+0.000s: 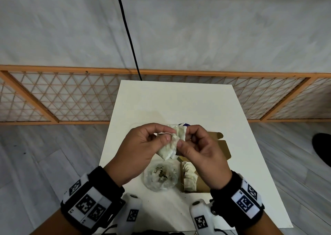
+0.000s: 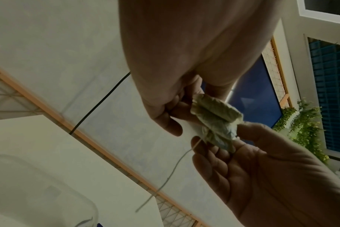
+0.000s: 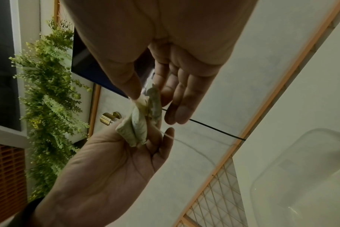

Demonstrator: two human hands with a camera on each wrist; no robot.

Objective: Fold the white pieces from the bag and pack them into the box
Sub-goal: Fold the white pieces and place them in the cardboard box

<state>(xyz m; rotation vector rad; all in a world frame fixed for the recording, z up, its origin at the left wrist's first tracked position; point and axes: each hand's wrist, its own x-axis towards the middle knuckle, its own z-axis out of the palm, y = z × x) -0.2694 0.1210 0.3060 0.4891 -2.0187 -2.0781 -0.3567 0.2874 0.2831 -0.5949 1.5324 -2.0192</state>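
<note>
- Head view: one white piece (image 1: 170, 143), crumpled, held up above the table (image 1: 179, 100) between two hands. Left hand (image 1: 141, 150) pinches its left edge with thumb and curled fingers; right hand (image 1: 202, 150) pinches its right edge the same way. The two hands nearly touch.
- Head view, below the hands: one clear bag (image 1: 160, 177) on the table, with white pieces inside, number not countable. Just right of it, one open cardboard box (image 1: 204, 184) with a row of folded white pieces (image 1: 189, 175) stacked at its left side; count unclear.
- Left wrist view: one white piece (image 2: 216, 121) clamped between fingertips of left hand (image 2: 184, 61) and right hand (image 2: 262, 169). One thin thread (image 2: 171, 176) hangs from it.
- Right wrist view: same piece (image 3: 144, 122) gripped from above by right hand (image 3: 155, 46) and from below by left hand (image 3: 111, 165); thread (image 3: 184, 142) trails sideways.
</note>
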